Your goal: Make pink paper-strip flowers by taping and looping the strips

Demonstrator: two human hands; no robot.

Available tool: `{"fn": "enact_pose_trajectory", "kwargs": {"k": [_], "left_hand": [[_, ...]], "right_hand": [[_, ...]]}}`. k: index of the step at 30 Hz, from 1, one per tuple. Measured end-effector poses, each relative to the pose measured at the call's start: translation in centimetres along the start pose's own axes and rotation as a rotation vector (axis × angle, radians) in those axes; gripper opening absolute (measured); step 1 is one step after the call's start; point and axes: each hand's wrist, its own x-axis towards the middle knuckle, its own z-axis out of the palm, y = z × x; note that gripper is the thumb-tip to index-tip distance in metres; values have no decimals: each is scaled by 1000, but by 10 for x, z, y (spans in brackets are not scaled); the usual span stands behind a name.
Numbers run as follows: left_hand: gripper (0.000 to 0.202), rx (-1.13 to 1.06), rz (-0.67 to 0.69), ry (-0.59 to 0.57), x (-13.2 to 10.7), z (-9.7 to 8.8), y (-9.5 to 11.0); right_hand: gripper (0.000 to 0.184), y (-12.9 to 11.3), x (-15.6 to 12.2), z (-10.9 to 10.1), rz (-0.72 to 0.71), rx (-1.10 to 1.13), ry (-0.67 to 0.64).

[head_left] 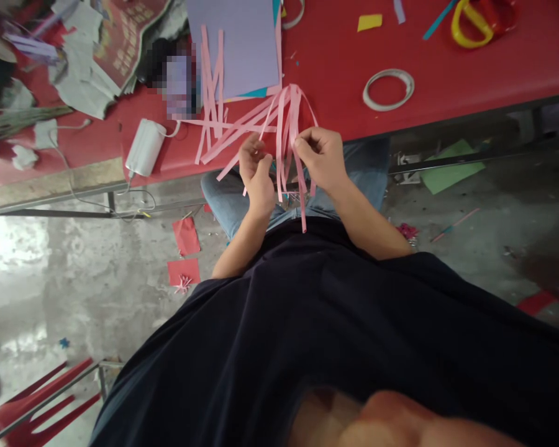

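Pink paper strips (286,118) hang in a loose bunch over the front edge of the red table, their lower ends dangling above my lap. My right hand (325,155) pinches one of them between thumb and forefinger. To the left, my left hand (257,171) has its fingers curled, with a thin pink strip running down into it from the bunch; the exact grip is partly hidden by the fingers. More pink strips lie fanned across the tabletop, some over the edge of a lilac paper sheet (246,49).
On the red table (447,81) are a white tape ring (389,90), yellow-and-red-handled scissors (470,25), a yellow scrap (369,22) and a white charger (145,148) with a cable. Crumpled paper piles up at left. Paper scraps and a red chair (41,403) are below.
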Motion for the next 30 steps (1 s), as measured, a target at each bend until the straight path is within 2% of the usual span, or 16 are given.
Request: {"fn": "enact_pose_trajectory", "kwargs": {"k": [2, 5, 7, 10, 13, 19, 23, 27, 30], "left_hand": [[16, -21, 25, -72, -1, 0, -2], [29, -27, 20, -218, -5, 6, -1], [33, -28, 28, -262, -7, 11, 0], [31, -40, 38, -259, -7, 16, 3], [30, -56, 36, -262, -6, 17, 5], [24, -85, -16, -301, -4, 14, 5], [26, -91, -6, -264, -4, 14, 3], [24, -78, -34, -265, -7, 13, 1], [24, -46, -62, -247, -10, 12, -1]], "right_hand": [[46, 2, -1, -2, 1, -2, 1], [39, 3, -2, -3, -1, -14, 12], [33, 2, -4, -4, 2, -42, 30], [28, -2, -6, -5, -4, -70, 35], [28, -3, -4, -7, 10, -7, 9], [36, 2, 5, -15, 157, 133, -121], [24, 4, 7, -22, 211, 142, -137], [16, -3, 10, -38, 222, -66, -94], [18, -11, 23, -64, 276, -327, -3]]}}
